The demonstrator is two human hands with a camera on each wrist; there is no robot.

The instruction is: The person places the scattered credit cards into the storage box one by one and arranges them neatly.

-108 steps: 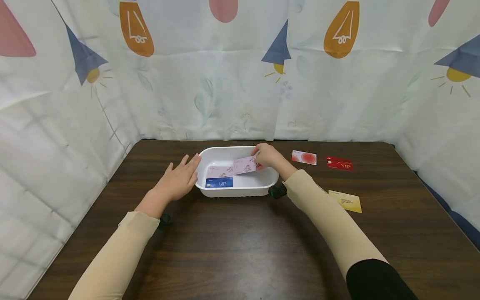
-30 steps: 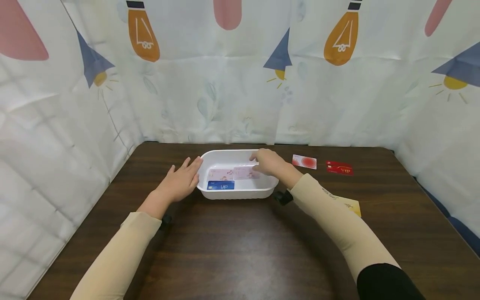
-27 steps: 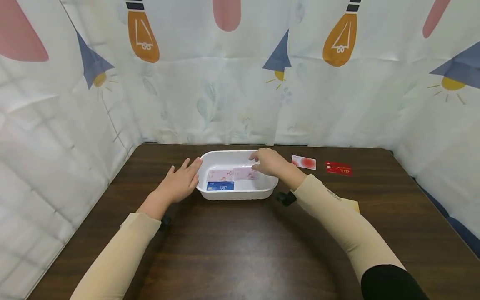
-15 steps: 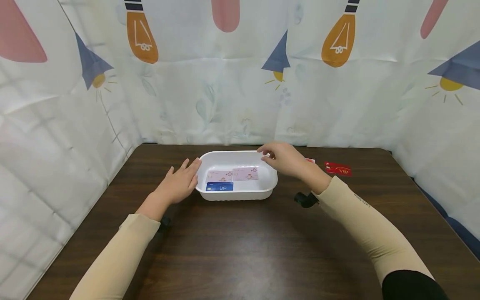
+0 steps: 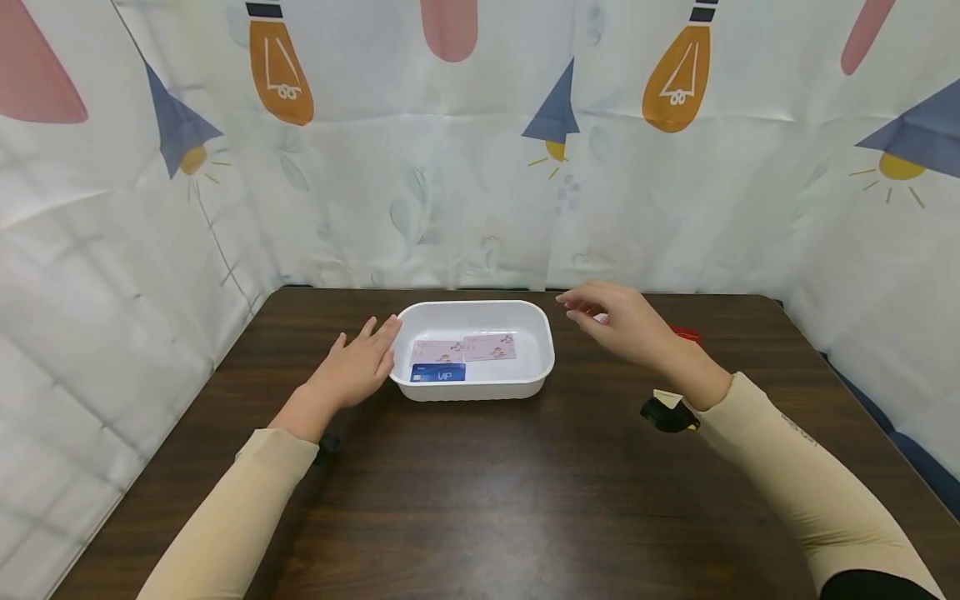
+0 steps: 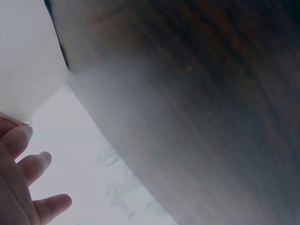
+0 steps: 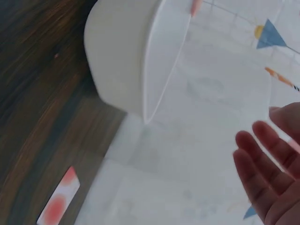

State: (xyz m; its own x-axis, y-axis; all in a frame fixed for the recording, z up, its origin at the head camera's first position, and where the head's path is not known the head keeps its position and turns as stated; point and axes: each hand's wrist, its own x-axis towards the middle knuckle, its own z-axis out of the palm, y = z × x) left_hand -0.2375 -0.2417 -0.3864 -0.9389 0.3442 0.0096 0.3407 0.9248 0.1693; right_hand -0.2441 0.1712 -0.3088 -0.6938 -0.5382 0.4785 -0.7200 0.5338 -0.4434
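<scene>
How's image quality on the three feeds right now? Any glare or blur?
Head view: VIP legible on the blue card, pale glare on the table; left wrist view: hazy, curtain washed out almost white; right wrist view: dim and soft, no lettering readable on the red-and-white card.

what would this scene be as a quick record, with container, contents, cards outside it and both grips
container: white basin on a dark wood-grain table
contents: blue VIP card, left pink floral card, right pink floral card
layout: pink cards side by side, blue one in front of the left one
outside: red-and-white card; red card and yellow card, both mostly hidden
left grip: touches the basin's left rim
right grip: right of the basin, apart, holds nothing visible
</scene>
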